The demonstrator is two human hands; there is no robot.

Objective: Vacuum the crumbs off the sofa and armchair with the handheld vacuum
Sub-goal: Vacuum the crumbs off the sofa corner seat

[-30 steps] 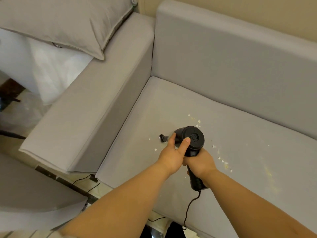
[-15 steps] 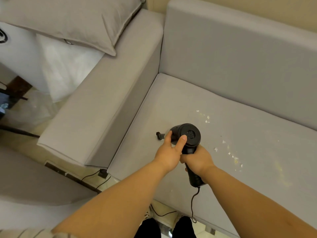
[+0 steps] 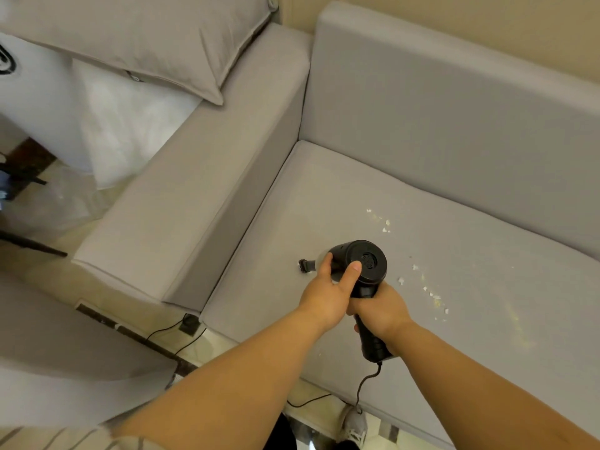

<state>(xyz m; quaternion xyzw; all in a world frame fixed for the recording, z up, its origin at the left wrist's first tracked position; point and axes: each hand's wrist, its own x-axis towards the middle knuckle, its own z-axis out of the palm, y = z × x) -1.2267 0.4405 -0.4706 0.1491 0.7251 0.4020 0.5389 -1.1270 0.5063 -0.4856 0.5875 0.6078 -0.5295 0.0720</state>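
Observation:
A black handheld vacuum (image 3: 365, 263) points left over the grey sofa seat (image 3: 341, 196), its small nozzle (image 3: 305, 265) touching the cushion. My right hand (image 3: 381, 308) grips the vacuum's handle. My left hand (image 3: 328, 293) holds the barrel, thumb on its round rear end. White crumbs (image 3: 384, 224) lie just behind the vacuum, and another trail of crumbs (image 3: 428, 292) runs to its right. A faint yellowish smear (image 3: 519, 323) marks the seat further right.
The sofa's wide armrest (image 3: 181, 196) stands to the left with a grey pillow (image 3: 146, 37) leaning over its far end. The vacuum's cord (image 3: 363, 384) hangs off the seat front toward cables and a plug (image 3: 188, 323) on the floor. Another grey seat (image 3: 65, 345) is at lower left.
The view has shifted slightly, so the sofa sits further right and down. The vacuum and both hands have stayed in nearly the same spot on the seat, nozzle still left of the crumbs.

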